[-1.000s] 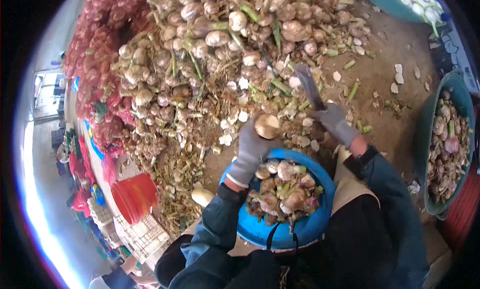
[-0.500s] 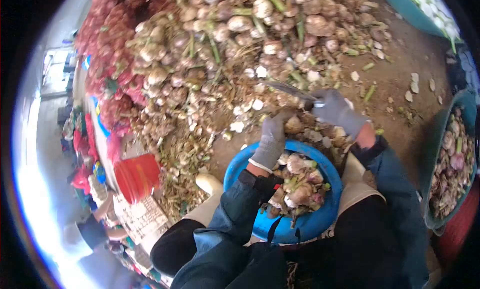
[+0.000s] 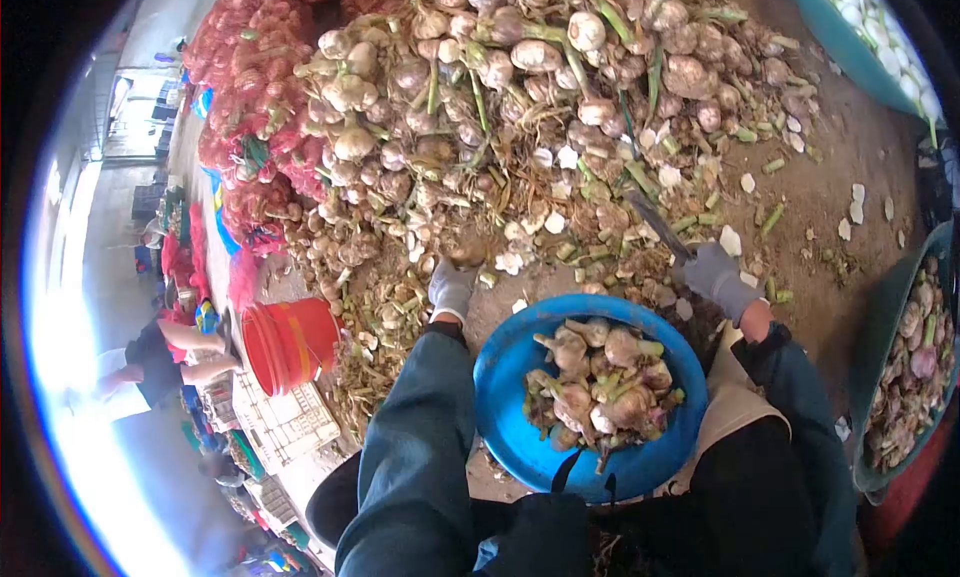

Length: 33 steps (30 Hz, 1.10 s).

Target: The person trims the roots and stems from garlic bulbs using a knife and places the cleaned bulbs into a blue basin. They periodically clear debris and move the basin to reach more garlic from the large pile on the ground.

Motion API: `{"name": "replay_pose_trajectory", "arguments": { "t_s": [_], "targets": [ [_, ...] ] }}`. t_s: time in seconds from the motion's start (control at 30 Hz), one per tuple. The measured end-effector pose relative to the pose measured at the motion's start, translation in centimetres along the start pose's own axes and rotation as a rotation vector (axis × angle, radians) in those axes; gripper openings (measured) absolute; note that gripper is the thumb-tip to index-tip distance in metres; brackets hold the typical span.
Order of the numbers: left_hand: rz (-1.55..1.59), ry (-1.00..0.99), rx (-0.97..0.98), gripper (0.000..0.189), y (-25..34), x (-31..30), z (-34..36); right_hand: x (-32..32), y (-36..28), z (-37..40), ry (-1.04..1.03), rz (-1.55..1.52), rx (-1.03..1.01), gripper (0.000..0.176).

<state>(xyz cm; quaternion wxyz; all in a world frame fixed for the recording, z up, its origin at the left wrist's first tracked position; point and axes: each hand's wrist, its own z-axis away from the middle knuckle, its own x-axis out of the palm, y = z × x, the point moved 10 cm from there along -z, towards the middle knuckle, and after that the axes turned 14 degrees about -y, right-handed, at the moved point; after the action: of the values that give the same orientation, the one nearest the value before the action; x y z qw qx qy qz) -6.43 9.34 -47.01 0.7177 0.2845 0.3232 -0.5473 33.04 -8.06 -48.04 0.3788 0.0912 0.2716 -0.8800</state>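
In a grey glove, my right hand [image 3: 718, 280] is closed round the handle of a knife [image 3: 657, 223], whose blade points up and left over the trimmings. My left hand [image 3: 452, 289], also gloved, reaches to the near edge of the heap of garlic [image 3: 420, 167]. Its fingers are blurred and partly hidden, so their grip does not show. Between my knees rests a blue basin [image 3: 492, 417], with several garlic bulbs [image 3: 600, 387] in it, stems cut short. Cut stems and pale scraps [image 3: 510, 262] lie between the heap and the basin.
Red mesh sacks [image 3: 240, 107] stand at the back left. A red bucket [image 3: 290, 342] is beside a pale crate [image 3: 285, 417]. At right, one green tub [image 3: 868, 417] holds garlic bulbs; another [image 3: 830, 47] holds white produce. Another person [image 3: 165, 362] is at far left.
My left hand has moved left, away from above the basin to the heap's edge. My right hand, still on the knife, has shifted slightly right and down. The view has shifted too.
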Motion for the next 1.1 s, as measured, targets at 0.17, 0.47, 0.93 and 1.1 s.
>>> {"name": "replay_pose_trajectory", "arguments": {
  "t_s": [0.17, 0.47, 0.93, 1.1],
  "targets": [
    [0.680, -0.628, 0.299, 0.025, 9.3, 4.5, 4.5, -0.5, -0.5, 0.4, 0.101, -0.057, 0.053, 0.045],
    [1.056, -0.974, 0.487, 0.035, 16.3, 12.3, 7.1, -3.4, -9.4, 6.7, 0.364, 0.150, -0.366, 0.032],
    [0.413, -0.218, 0.979, 0.032, 22.3, 4.2, 16.2, -3.9, -7.6, 7.2, 0.617, 0.082, -0.571, 0.024],
    [0.875, -0.333, 0.936, 0.046, 21.4, 1.2, 18.4, -4.4, 3.1, 3.3, 0.321, -0.226, 0.012, 0.022]
  ]
}}
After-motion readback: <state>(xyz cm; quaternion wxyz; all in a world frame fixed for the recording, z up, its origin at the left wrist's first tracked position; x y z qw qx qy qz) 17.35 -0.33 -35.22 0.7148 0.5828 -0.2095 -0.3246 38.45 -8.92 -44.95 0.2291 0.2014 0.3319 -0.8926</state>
